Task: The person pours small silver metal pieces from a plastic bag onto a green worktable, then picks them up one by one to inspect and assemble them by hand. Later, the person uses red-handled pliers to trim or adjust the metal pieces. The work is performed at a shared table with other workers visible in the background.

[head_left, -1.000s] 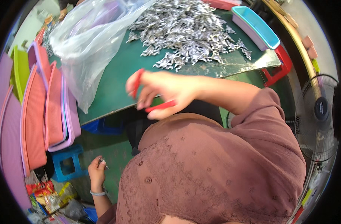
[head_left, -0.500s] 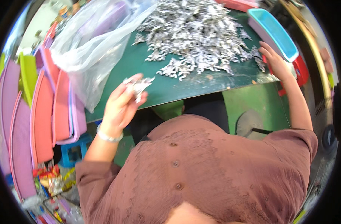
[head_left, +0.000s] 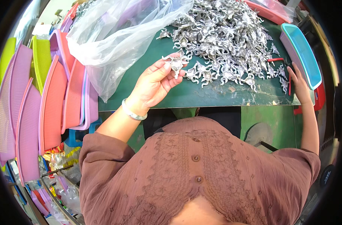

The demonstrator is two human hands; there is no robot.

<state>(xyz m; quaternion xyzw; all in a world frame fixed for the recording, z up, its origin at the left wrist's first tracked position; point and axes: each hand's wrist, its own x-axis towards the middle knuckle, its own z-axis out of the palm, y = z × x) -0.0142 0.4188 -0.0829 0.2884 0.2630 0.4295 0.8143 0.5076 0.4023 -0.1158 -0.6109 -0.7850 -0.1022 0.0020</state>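
Observation:
My left hand (head_left: 154,84) is raised over the table's near edge, pinching a small silver metal casting (head_left: 176,64) with curled, horn-like arms and a pointed tip. Beyond it, a large heap of similar castings (head_left: 223,41) covers the green table (head_left: 141,80). At the table's right side, my right hand (head_left: 301,88) reaches with fingers stretched beside a red-handled hand tool (head_left: 289,83), probably pliers or cutters, whose handles are spread apart. The fingers are at one handle; whether they touch it I cannot tell. The tool's jaws are hard to make out.
A clear plastic bag (head_left: 103,56) drapes over the table's left. A blue-lined basket (head_left: 287,41) stands at the right, with a red one (head_left: 266,13) at the back. Nested pink, purple and green baskets (head_left: 53,108) fill the left; a blue stool (head_left: 73,138) stands below.
My left hand has moved up and to the right with the casting, now held steady. My right hand has shifted to beside the red-handled tool. The whole view has turned slightly.

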